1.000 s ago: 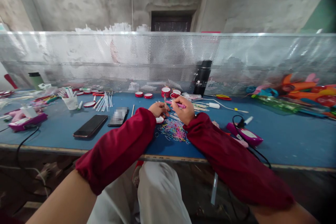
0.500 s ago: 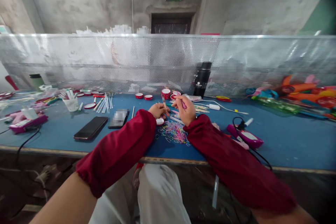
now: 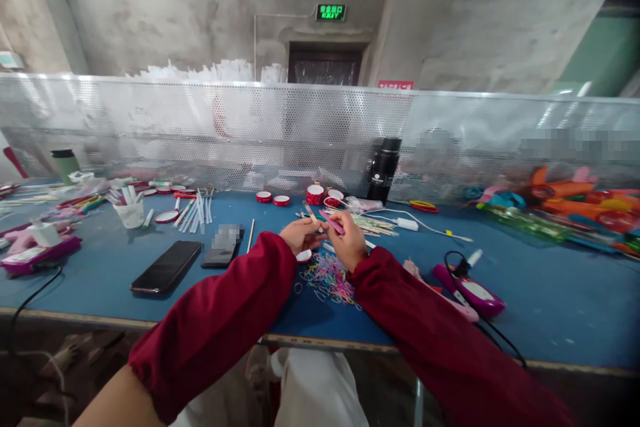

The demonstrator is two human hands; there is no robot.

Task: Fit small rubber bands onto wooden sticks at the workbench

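Observation:
My left hand (image 3: pixel 301 235) is closed around a slim pale stick (image 3: pixel 310 211) whose upper end points up and away; its exact kind is too small to make out. Between the fingers of my right hand (image 3: pixel 351 243) is a pink pen-like tool (image 3: pixel 331 221), its tip slanting toward the stick. The hands nearly meet above the table. Just below them lies a loose heap of small coloured rubber bands (image 3: pixel 330 278), and a small white round lid (image 3: pixel 304 256) sits beside my left hand. Thin wooden sticks (image 3: pixel 383 227) are spread behind my right hand.
Two phones, one black (image 3: pixel 167 267), lie left on the blue table (image 3: pixel 560 293). A cup of markers (image 3: pixel 131 215) stands farther left. Red round tins (image 3: pixel 315 194) and a black thermos (image 3: pixel 384 170) stand before the perforated metal screen (image 3: pixel 310 120). A purple corded device (image 3: pixel 475 290) lies right.
My right hand has come closer to my left, and the pink tool now points toward the stick. The camera view has tilted slightly upward.

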